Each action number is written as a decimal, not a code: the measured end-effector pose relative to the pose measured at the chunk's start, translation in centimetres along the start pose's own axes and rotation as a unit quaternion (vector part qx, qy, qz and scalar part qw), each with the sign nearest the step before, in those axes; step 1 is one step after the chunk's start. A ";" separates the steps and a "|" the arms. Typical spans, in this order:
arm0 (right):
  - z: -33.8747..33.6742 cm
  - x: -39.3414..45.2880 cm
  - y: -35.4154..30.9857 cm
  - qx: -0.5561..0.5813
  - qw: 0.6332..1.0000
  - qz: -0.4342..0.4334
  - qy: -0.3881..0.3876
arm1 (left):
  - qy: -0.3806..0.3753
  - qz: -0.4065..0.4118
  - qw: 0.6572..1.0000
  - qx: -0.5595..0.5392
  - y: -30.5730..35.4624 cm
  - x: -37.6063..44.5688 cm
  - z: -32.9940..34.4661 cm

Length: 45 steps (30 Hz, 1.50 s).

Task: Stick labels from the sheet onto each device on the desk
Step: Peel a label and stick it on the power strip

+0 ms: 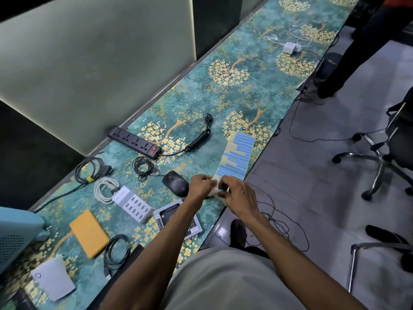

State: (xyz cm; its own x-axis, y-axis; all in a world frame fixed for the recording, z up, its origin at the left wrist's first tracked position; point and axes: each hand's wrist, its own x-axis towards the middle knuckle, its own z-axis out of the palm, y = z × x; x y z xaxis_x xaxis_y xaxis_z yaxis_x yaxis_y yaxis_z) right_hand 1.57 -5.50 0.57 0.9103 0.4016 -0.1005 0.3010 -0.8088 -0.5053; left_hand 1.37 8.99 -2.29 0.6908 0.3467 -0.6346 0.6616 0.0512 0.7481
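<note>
My forearms reach out from my chest. Left hand (199,185) pinches the label sheet (237,155) near end steady on the tabletop (263,90); right hand (238,193) seemingly pinches a blue label (221,191), peeling it beside the mouse (175,183).

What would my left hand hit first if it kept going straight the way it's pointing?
Probably the label sheet: your left hand points up the desk and already pinches the sheet's near end, with the rest lying just beyond. The black mouse sits beside it, off that line.
</note>
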 end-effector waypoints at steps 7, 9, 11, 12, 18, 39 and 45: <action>0.2 0.4 0.1 0.024 0.999 0.016 0.020 | -0.010 -0.023 0.998 -0.064 -0.5 -0.1 -0.5; 0.5 0.5 0.2 0.029 0.999 0.011 0.025 | 0.007 -0.022 0.997 -0.075 -0.6 -0.1 -0.7; 0.7 0.6 0.2 0.037 0.999 0.001 0.027 | 0.024 -0.026 0.996 -0.081 -0.8 0.2 -0.8; 0.7 0.6 0.2 0.040 0.999 -0.005 0.027 | 0.029 -0.031 0.996 -0.083 -1.0 0.4 -0.8; 1.2 0.8 0.5 0.115 0.993 0.007 0.033 | 0.114 -0.017 0.993 -0.010 -1.8 0.8 -0.7; 1.1 7.9 -4.8 0.236 0.970 0.062 -0.017 | 0.324 0.078 0.921 0.203 5.6 5.9 -10.0; 1.0 10.6 -7.9 0.271 0.961 0.050 -0.003 | 0.314 -0.009 0.910 0.269 7.5 9.2 -14.2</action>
State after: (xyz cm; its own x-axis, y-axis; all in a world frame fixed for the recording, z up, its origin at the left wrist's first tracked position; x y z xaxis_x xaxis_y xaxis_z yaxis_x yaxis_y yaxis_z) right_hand 8.56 5.60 2.63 0.9252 0.3365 -0.1755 0.0181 -0.5009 -0.8653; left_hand 8.56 25.84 0.28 0.4873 0.8259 -0.2836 0.8350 -0.3457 0.4281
